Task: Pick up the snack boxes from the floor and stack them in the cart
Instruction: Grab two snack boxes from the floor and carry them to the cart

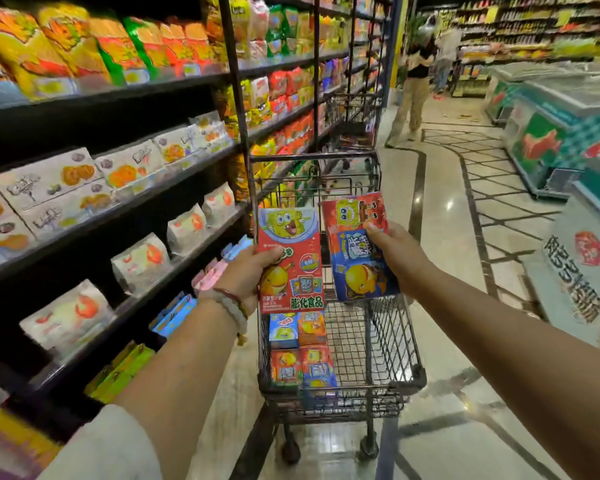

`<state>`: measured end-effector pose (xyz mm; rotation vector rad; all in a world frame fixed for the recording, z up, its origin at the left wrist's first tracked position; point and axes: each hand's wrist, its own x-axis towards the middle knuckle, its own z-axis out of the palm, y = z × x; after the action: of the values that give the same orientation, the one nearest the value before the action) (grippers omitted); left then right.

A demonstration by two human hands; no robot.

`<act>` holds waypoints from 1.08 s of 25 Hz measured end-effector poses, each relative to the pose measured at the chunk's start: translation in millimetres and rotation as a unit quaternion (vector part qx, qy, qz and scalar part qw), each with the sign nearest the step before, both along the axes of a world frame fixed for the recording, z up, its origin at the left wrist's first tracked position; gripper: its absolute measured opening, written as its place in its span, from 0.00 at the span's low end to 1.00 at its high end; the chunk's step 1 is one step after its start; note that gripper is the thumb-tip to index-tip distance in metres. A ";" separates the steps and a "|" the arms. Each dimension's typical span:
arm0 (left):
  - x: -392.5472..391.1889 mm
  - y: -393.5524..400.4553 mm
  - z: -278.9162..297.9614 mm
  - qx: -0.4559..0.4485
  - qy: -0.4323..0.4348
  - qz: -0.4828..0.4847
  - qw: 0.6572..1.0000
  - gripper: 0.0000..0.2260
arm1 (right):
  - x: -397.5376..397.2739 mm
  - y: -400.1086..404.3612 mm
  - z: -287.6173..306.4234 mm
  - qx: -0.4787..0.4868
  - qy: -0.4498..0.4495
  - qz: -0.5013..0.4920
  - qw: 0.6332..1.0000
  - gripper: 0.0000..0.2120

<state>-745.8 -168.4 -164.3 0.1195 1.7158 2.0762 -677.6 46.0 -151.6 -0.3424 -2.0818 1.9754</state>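
Far left: shelves (125, 216) packed with bagged and boxed snacks, blurred, running down the aisle. Left hand (246, 275) raised over the near-left side of the cart (374, 382), fingers curled behind a red box (290, 259) and thumb pressed on its front face; box held upright, printed face toward the camera, its lower end hanging just above the load. Beaded bracelets on that wrist. Below it, inside the cart's left side, four boxes in the cart (302, 348) lie flat in two rows of two, close together; likely laid that way so later ones sit level on top. Mesh floor to their right is bare wire. Right hand (395, 258) next, thumb on the front face, fingers wrapped behind, gripping what looks like two boxes at once: a blue box (359, 268) in front and a second red box (354, 209) showing above it, both held over the middle of the cart. Holding one in each hand, faces up and ends down, suggests they are about to be lowered beside or onto the flat rows. No boxes visible on the floor (440, 216) in view; cannot tell whether more remain. Right of the aisle: chest freezers (551, 109). Far down, a person (413, 84) stands, well apart from the cart.
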 end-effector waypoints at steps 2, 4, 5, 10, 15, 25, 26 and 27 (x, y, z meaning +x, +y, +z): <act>-30.9 4.8 -23.7 -0.013 -0.017 -0.004 1.000 0.07 | -26.4 0.5 -22.8 -0.005 -0.019 -0.005 1.000 0.07; -59.0 10.3 -48.1 -0.026 -0.038 0.001 0.999 0.05 | -49.5 3.5 -50.0 -0.025 -0.040 -0.011 0.999 0.08; -69.6 12.8 -60.5 -0.031 -0.050 0.004 0.998 0.04 | -58.1 5.4 -62.3 -0.030 -0.053 -0.012 0.998 0.08; -104.1 29.2 -127.4 -0.083 -0.096 0.017 0.992 0.07 | -102.0 26.1 -137.5 -0.070 -0.127 -0.015 0.989 0.09; -109.8 40.4 -213.7 -0.196 -0.131 0.058 0.970 0.13 | -121.3 35.7 -239.7 -0.061 -0.218 -0.012 0.974 0.14; -104.0 71.6 -316.3 -0.438 -0.091 0.133 0.884 0.16 | -126.4 29.7 -367.3 -0.110 -0.346 -0.030 0.931 0.17; -103.3 72.6 -324.0 -0.439 -0.089 0.141 0.883 0.14 | -126.9 28.5 -374.6 -0.116 -0.352 -0.023 0.928 0.17; -102.3 73.8 -331.8 -0.444 -0.085 0.151 0.879 0.13 | -127.6 26.0 -377.8 -0.123 -0.360 -0.021 0.925 0.17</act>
<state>-848.1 -94.6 -496.2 -0.6239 2.4869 1.2094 -805.2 72.0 -529.3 -1.3245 -2.1468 2.3176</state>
